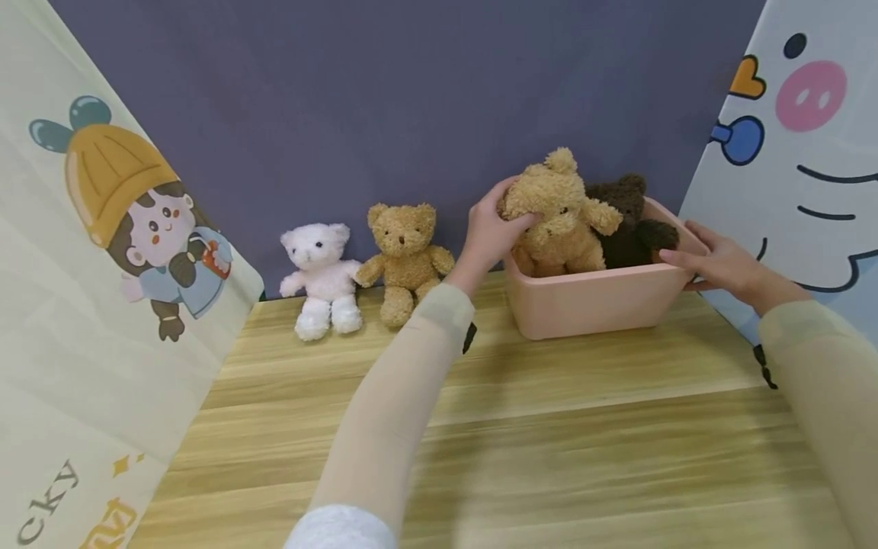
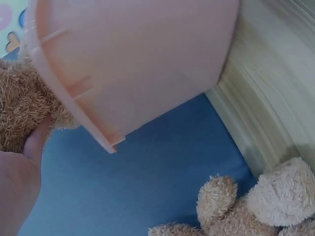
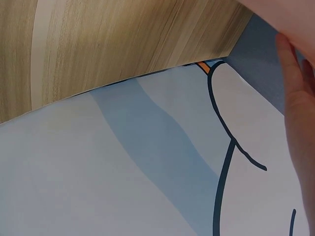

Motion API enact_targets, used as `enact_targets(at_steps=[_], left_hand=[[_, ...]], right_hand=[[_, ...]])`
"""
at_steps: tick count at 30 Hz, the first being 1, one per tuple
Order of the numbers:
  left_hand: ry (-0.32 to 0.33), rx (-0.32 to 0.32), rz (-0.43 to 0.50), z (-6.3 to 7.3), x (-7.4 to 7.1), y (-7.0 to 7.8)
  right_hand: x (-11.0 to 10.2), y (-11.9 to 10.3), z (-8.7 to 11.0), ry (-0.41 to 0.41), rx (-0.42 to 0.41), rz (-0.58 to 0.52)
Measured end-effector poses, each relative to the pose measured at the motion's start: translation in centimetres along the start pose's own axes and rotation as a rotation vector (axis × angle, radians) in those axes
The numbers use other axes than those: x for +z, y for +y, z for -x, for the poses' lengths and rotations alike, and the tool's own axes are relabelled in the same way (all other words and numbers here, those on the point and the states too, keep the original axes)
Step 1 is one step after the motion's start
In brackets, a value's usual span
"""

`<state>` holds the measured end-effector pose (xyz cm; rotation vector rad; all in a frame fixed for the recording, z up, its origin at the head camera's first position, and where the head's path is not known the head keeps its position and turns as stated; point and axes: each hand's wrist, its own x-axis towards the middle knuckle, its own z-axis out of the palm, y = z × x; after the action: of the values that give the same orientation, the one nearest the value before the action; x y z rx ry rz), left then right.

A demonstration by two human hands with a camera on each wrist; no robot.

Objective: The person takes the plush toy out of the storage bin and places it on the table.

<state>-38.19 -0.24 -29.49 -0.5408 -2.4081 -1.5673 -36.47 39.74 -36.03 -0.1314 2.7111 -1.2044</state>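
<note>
Left hand (image 1: 488,232) grasping head of tan teddy bear (image 1: 559,217), seated in pink bin (image 1: 590,301) at 1 o'clock on wooden table (image 1: 480,427). Right hand (image 1: 720,263) flat, fingers straight against bin's 3 o'clock rim. Dark brown bear (image 1: 627,221) behind tan one. White bear (image 1: 321,278) and second tan bear (image 1: 406,259) at 11 o'clock, against backdrop.

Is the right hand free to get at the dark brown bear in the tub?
Probably yes: the right hand rests at the pink tub's right rim, right beside the dark brown bear, with nothing between them.
</note>
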Motion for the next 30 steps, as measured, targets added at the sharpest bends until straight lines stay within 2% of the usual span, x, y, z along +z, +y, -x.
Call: enact_targets(at_steps=[7,15,22,30], left_hand=[[0.066,-0.014,0.093,0.5,-1.2,0.4],[0.198,0.004,0.199,1.6,-1.6,0.4],[0.285,0.047,0.344,2.3,-1.6,0.1],[0.351,0.074,0.508,4.1,-1.4,-0.4]], right_hand=[[0.0,-0.1,0.2,0.0,-0.003,-0.012],[-0.1,-0.2,0.1,0.006,0.002,-0.008],[-0.2,-0.3,0.1,0.003,0.007,-0.014],[-0.1,-0.2,0.0,0.0,0.012,-0.022]])
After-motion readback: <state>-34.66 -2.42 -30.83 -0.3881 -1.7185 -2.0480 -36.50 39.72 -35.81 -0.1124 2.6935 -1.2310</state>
